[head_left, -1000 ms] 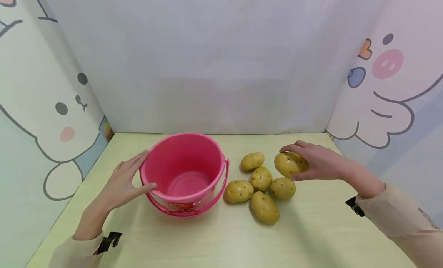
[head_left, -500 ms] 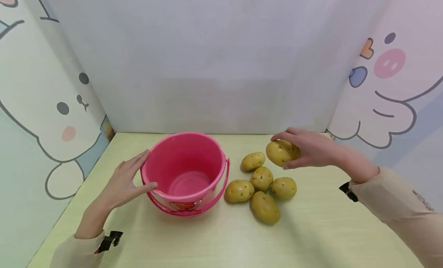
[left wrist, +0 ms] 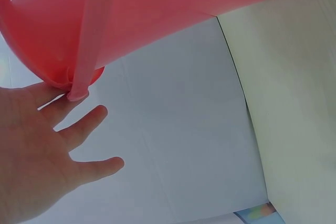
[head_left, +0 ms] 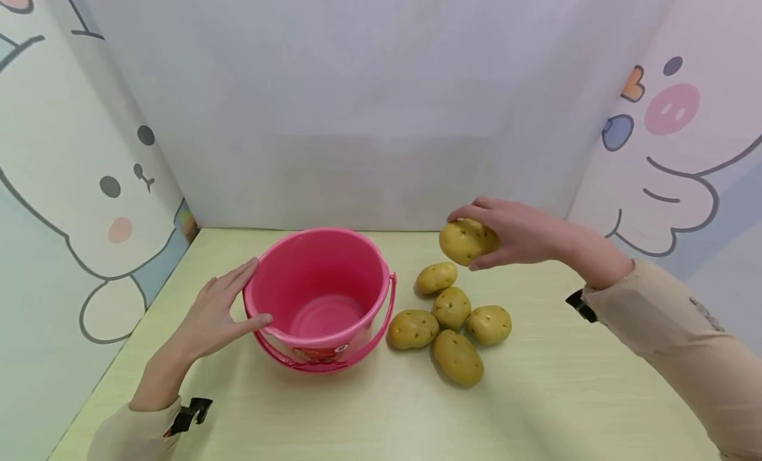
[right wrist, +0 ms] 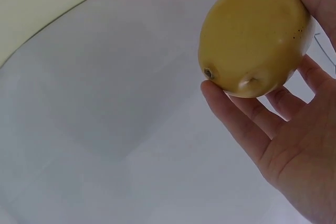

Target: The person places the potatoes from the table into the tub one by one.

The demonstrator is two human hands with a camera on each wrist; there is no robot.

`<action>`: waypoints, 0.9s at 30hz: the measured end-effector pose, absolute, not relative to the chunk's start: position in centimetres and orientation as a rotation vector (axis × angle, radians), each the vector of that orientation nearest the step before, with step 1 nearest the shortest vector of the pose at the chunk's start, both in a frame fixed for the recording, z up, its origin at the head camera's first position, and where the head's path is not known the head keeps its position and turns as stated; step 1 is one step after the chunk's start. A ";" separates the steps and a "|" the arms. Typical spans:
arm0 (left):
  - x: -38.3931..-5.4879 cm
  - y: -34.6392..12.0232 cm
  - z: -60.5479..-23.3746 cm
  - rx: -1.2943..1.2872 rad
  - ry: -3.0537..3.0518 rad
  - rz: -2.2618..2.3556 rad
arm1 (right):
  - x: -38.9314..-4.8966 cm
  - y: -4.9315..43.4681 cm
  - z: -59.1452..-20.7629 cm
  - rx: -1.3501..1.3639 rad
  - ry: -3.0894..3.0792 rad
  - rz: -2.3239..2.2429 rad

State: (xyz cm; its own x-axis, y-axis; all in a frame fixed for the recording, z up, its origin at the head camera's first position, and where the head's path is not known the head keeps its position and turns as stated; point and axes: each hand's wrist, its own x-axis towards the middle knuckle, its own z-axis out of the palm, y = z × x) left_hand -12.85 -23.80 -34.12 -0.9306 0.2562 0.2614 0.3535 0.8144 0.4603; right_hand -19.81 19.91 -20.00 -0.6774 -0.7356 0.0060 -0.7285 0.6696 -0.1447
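Raised higher and carried leftward since a second ago, one held potato (head_left: 462,243) hangs above the table (head_left: 357,421), in the right hand (head_left: 519,232). Well left of that grip, the left hand (head_left: 211,321) lays straight, spread fingers on the rim of one pink bucket (head_left: 318,272), its single handle (head_left: 389,313) hanging down. Below the grip, five loose potatoes (head_left: 452,308) lie clustered right of the bucket. At right, curled fingers and thumb grasp the sixth.
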 end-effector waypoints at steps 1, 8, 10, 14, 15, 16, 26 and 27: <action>-12.8 -23.8 -34.1 -0.478 -2.810 -0.765 | -19.9 19.7 -19.8 -1.240 2.819 -0.208; -12.9 -23.8 -34.3 -0.475 -2.806 -0.773 | -20.6 18.0 -18.8 -1.266 2.804 -0.214; -12.9 -23.8 -34.2 -0.481 -2.801 -0.777 | -20.8 17.3 -18.6 -1.279 2.802 -0.210; -12.8 -23.9 -34.2 -0.489 -2.796 -0.779 | -21.1 15.8 -18.2 -1.314 2.791 -0.193; -12.8 -23.9 -34.3 -0.489 -2.795 -0.776 | -21.1 15.5 -18.1 -1.321 2.787 -0.190; -12.8 -23.9 -34.3 -0.489 -2.794 -0.772 | -21.2 15.1 -18.0 -1.330 2.783 -0.187; -12.9 -24.0 -34.4 -0.496 -2.784 -0.739 | -21.5 11.6 -17.6 -1.368 2.749 -0.155; -12.9 -24.0 -34.4 -0.498 -2.782 -0.740 | -21.5 11.3 -17.6 -1.373 2.743 -0.154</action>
State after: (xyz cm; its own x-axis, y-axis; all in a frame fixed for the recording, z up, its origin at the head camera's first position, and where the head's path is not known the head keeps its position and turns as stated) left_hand -12.94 -24.00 -34.41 -0.9185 0.2654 0.2933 0.3760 0.8158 0.4393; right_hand -21.52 11.27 -17.64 -0.5983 -0.8011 -0.0182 -0.7940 0.5957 -0.1208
